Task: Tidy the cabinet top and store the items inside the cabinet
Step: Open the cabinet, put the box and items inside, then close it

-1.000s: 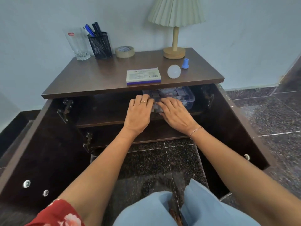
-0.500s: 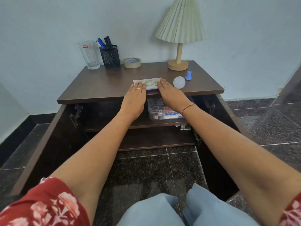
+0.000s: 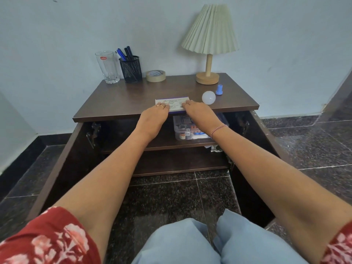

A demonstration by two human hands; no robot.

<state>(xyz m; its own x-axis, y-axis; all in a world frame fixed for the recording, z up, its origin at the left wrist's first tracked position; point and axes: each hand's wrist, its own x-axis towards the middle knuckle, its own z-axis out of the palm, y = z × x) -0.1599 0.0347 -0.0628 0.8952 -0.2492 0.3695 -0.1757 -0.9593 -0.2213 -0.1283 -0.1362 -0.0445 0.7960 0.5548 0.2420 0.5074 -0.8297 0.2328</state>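
Note:
A flat white box with a purple edge [image 3: 174, 102] lies near the front edge of the dark wooden cabinet top [image 3: 123, 100]. My left hand [image 3: 152, 119] grips its left end and my right hand [image 3: 200, 116] its right end, fingers over the top; the thumbs are hidden. Inside the open cabinet, a clear plastic container [image 3: 182, 130] of small items stands on the upper shelf, right of centre, below my right wrist.
On the top stand a glass [image 3: 107, 66], a black mesh pen holder [image 3: 131, 69], a tape roll [image 3: 155, 75], a lamp [image 3: 208, 54], a white bulb [image 3: 208, 97] and a small blue piece [image 3: 219, 89]. Both cabinet doors [image 3: 57, 168] stand wide open.
My hands left the clear container on the shelf, rose to the cabinet top and settled on the ends of the flat box. My head has risen and pulled back.

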